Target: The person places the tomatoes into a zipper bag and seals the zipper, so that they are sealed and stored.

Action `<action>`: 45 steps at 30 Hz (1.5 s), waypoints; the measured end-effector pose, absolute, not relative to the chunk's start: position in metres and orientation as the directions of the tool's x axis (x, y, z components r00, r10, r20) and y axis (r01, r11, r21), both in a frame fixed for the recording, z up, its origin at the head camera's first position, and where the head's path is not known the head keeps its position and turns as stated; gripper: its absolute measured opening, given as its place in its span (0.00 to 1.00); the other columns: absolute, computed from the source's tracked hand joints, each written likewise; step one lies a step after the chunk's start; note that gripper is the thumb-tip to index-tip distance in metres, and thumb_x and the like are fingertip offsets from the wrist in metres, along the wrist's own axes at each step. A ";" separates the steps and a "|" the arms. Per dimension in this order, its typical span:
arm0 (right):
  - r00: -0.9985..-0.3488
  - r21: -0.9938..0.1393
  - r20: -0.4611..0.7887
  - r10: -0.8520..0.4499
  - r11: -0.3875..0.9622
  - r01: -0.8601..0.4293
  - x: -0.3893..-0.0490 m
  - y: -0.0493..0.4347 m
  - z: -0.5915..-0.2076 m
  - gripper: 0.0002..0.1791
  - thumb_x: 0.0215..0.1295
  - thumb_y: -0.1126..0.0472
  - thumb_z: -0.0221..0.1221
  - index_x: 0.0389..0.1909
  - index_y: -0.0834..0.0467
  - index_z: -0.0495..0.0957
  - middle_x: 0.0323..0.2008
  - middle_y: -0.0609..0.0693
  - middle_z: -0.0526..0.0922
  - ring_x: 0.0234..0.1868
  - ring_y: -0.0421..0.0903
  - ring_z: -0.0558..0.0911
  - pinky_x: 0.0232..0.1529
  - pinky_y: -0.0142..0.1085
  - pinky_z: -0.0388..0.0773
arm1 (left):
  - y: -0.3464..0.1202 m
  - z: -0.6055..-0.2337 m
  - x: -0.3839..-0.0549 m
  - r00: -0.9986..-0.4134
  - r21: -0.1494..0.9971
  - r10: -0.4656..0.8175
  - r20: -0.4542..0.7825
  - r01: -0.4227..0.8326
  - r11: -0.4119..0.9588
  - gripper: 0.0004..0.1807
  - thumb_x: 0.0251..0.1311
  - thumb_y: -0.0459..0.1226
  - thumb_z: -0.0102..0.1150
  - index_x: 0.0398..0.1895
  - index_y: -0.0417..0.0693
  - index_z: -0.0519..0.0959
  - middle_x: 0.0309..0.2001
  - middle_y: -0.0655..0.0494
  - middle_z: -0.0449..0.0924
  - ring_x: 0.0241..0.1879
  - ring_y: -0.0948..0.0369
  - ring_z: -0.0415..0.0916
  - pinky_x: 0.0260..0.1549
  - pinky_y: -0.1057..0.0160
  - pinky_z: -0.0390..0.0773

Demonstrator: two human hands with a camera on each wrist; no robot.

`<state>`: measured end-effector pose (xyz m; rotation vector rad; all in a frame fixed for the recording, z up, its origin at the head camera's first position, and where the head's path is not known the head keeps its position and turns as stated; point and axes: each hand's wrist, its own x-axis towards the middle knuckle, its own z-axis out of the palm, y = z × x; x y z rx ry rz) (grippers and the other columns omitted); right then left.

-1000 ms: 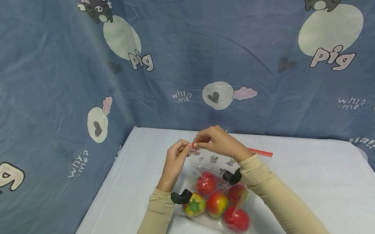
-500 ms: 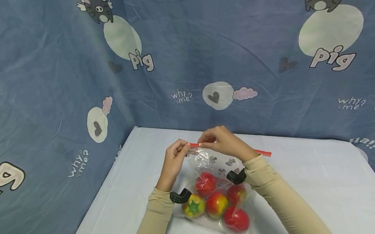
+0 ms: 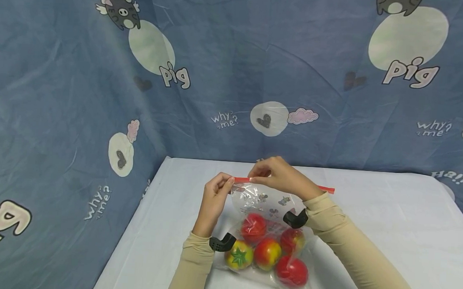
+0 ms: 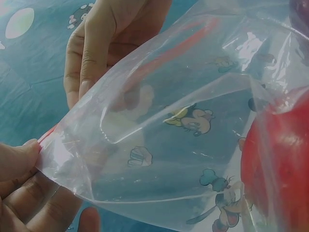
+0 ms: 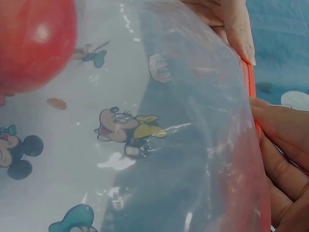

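Observation:
A clear zip bag (image 3: 252, 193) with cartoon prints lies on the table, its red zip strip (image 3: 242, 180) at the far edge. Inside are several round toy fruits, among them a red one (image 3: 254, 227) and a yellow one (image 3: 239, 254) with a green star-shaped leaf. My left hand (image 3: 214, 198) pinches the bag's far left corner between thumb and fingers. A short way to its right, my right hand (image 3: 279, 177) pinches the red strip. In the right wrist view the strip runs between the right thumb and fingers (image 5: 285, 130); the left fingertips show beyond.
The table (image 3: 389, 233) is covered in white, and its far edge runs just behind my hands. A blue printed cloth (image 3: 228, 73) hangs behind and along the left side. Each wrist carries a black camera mount (image 3: 223, 242).
My right hand has slid rightward along the red strip, away from the left hand, so a stretch of strip now shows between them. The left hand keeps its corner, shifted slightly left.

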<state>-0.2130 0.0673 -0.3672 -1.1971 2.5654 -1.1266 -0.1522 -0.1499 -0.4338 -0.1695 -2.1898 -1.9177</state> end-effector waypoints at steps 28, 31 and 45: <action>-0.687 -0.673 0.214 -0.694 0.405 -0.619 -0.211 0.085 -0.368 0.06 0.66 0.63 0.68 0.41 0.59 0.90 0.37 0.49 0.92 0.41 0.45 0.90 0.47 0.41 0.89 | -0.154 -0.437 -0.154 -0.959 0.952 -0.096 0.265 0.245 0.181 0.12 0.74 0.39 0.58 0.39 0.37 0.83 0.31 0.44 0.85 0.32 0.63 0.76 0.37 0.67 0.75; -0.685 -0.674 0.216 -0.696 0.401 -0.620 -0.212 0.087 -0.370 0.06 0.66 0.62 0.68 0.40 0.58 0.90 0.37 0.48 0.92 0.41 0.44 0.90 0.46 0.39 0.88 | -0.154 -0.437 -0.155 -0.961 0.955 -0.096 0.259 0.239 0.178 0.12 0.74 0.40 0.58 0.39 0.38 0.83 0.32 0.42 0.86 0.32 0.63 0.76 0.37 0.67 0.76; -0.707 -0.692 0.174 -0.686 0.426 -0.583 -0.212 0.097 -0.370 0.06 0.67 0.61 0.68 0.41 0.56 0.90 0.38 0.47 0.91 0.41 0.43 0.89 0.49 0.42 0.88 | -0.156 -0.438 -0.155 -0.958 0.952 -0.090 0.271 0.253 0.172 0.13 0.74 0.40 0.58 0.39 0.37 0.82 0.33 0.40 0.88 0.32 0.63 0.78 0.37 0.68 0.75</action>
